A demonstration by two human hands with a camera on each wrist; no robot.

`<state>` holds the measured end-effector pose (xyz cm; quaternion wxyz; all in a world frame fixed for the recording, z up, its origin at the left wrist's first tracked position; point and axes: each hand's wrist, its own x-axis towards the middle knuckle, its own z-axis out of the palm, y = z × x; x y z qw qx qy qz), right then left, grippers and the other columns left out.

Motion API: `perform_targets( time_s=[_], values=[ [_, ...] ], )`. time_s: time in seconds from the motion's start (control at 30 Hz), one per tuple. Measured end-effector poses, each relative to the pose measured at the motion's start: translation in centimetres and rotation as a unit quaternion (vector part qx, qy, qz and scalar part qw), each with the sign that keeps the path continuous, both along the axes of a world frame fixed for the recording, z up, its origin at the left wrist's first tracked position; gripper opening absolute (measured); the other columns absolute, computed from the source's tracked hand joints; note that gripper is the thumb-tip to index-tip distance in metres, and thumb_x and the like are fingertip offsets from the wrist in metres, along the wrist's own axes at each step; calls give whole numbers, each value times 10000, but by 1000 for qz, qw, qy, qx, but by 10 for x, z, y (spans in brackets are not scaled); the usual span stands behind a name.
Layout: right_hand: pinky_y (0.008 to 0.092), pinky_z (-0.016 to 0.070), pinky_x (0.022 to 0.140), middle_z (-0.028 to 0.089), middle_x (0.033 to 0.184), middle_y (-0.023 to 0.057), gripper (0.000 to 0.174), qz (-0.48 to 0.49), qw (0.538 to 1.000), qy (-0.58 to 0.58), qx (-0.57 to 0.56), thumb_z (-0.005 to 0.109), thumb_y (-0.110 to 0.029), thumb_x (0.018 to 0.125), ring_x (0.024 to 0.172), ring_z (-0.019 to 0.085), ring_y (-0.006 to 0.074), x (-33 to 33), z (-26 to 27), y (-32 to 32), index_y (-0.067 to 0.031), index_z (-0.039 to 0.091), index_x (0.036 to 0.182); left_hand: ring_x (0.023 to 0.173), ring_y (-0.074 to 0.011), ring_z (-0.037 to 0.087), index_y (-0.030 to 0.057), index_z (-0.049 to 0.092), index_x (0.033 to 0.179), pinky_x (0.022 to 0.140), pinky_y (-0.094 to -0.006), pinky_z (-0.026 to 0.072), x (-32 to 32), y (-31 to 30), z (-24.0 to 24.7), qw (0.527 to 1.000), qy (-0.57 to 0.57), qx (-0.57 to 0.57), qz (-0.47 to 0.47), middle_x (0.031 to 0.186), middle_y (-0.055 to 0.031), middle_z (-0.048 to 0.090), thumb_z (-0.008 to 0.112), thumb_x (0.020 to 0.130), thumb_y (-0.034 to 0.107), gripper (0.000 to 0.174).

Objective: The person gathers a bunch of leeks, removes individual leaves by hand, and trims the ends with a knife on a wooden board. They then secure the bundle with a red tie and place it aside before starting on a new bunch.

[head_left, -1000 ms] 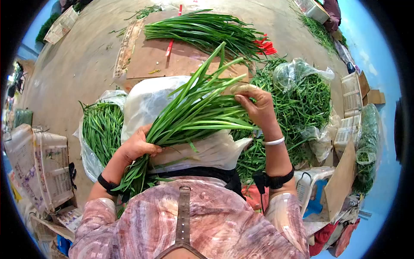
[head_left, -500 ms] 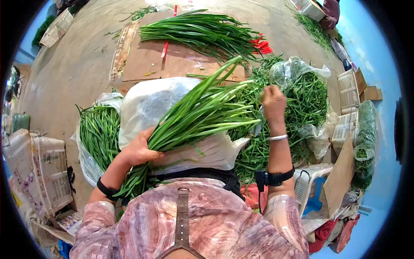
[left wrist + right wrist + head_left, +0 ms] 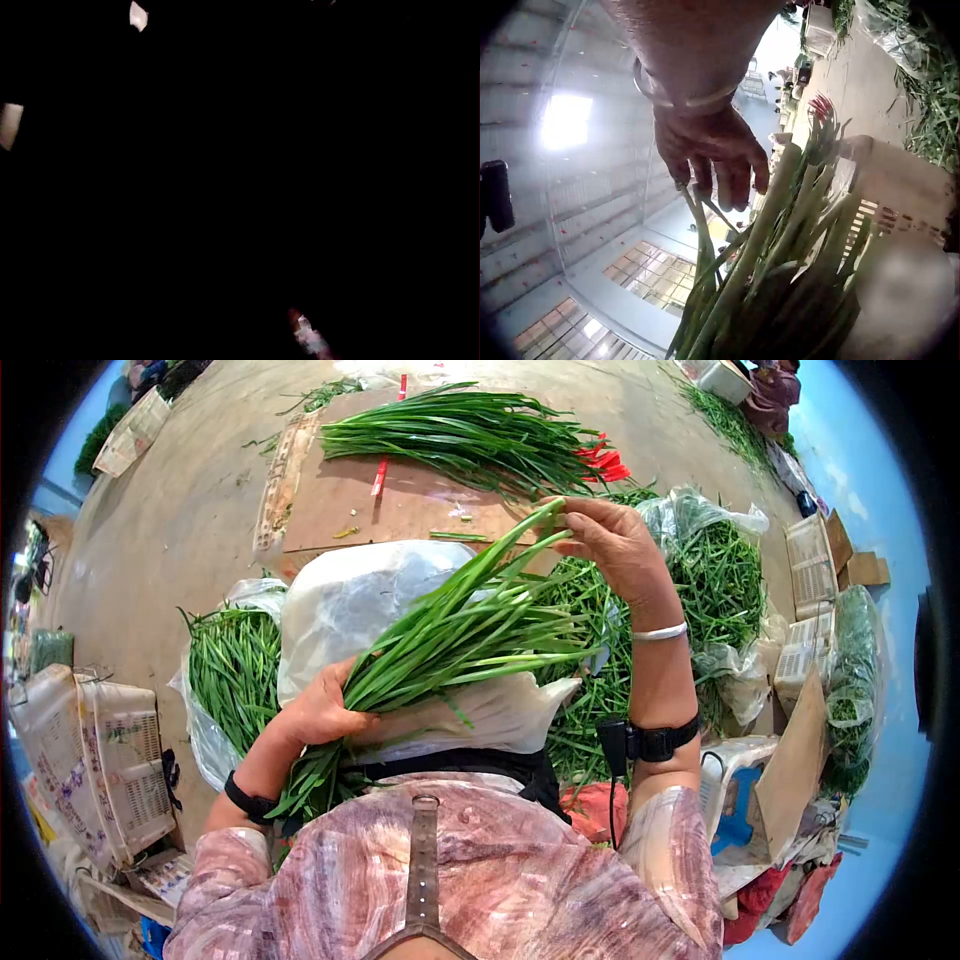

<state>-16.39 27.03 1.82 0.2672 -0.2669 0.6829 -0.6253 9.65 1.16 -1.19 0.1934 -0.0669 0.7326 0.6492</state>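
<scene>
A loose bunch of garlic chives point(image 3: 470, 625) slants across the lap in the head view, pale ends up and to the right. My left hand point(image 3: 325, 705) grips it low down, thumb across the front, with leaf tips hanging below the hand. At the bunch's upper end, my right hand point(image 3: 615, 545) pinches the end of a chive stalk between thumb and fingertips. The right wrist view shows that hand point(image 3: 712, 157) with a thin stalk point(image 3: 701, 217) at its fingertips. Beneath the bunch is a whitish plastic sheet point(image 3: 350, 600). The left wrist view is nearly all black.
Ahead, a low board point(image 3: 330, 510) bears a large pile of chives point(image 3: 450, 435), a red-and-white strip point(image 3: 380, 475) and red ties point(image 3: 602, 462). Loose greens point(image 3: 715, 590) heap at the right, and a bag of greens point(image 3: 235, 660) sits at the left. White crates point(image 3: 125, 750) stand far left.
My right hand left the bunch's right side, swung out right as a fist, then came back to its upper end. Cut pieces appeared on the board. My left hand keeps its grip.
</scene>
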Motion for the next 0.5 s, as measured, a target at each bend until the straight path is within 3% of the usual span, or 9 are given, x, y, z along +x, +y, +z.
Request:
perform_targets(
  time_s=[0.03,0.13,0.3,0.37,0.43,0.5],
  values=[
    [339,508,801,604,1064,171,329,4,1000,0,0,531,-196,887,981,601,243,0,2,-1,45,552,1110,952,-75,487,3,460,1231,865,-243,390,2,0,0,1000,-4,5,12,1052,-2,579,622,608,30,645],
    [270,517,738,630,983,97,294,75,975,-138,-156,525,-194,894,844,616,141,6,7,1,22,564,1090,955,-80,490,0,464,1226,870,-247,390,4,-7,-9,999,-37,-4,-17,1063,-9,580,617,610,30,636],
    [249,514,682,624,927,76,276,60,985,-119,-114,532,-177,889,776,612,119,8,6,4,19,566,1082,956,-86,492,-5,459,1231,878,-248,388,0,-4,-8,1000,-5,5,-15,1068,-19,580,613,615,33,636],
    [229,504,631,616,869,56,251,38,996,-66,-40,546,-150,877,714,599,100,4,3,4,20,569,1061,956,-87,492,-6,453,1238,881,-248,386,1,-5,-9,1000,-6,3,-19,1070,-21,579,611,618,34,641],
    [219,488,582,600,800,38,217,5,997,-61,-44,559,-122,863,653,579,86,3,2,7,22,581,1025,963,-91,493,-8,443,1249,889,-251,381,1,-5,-8,1000,-15,10,-9,1081,-24,576,613,621,40,652],
    [217,475,545,588,764,30,196,-52,987,-90,-124,564,-110,855,628,563,80,-4,-2,15,21,593,997,970,-93,492,-9,442,1250,894,-252,378,2,-5,-9,1000,-14,14,-1,1085,-25,576,617,621,43,655]
  ],
)
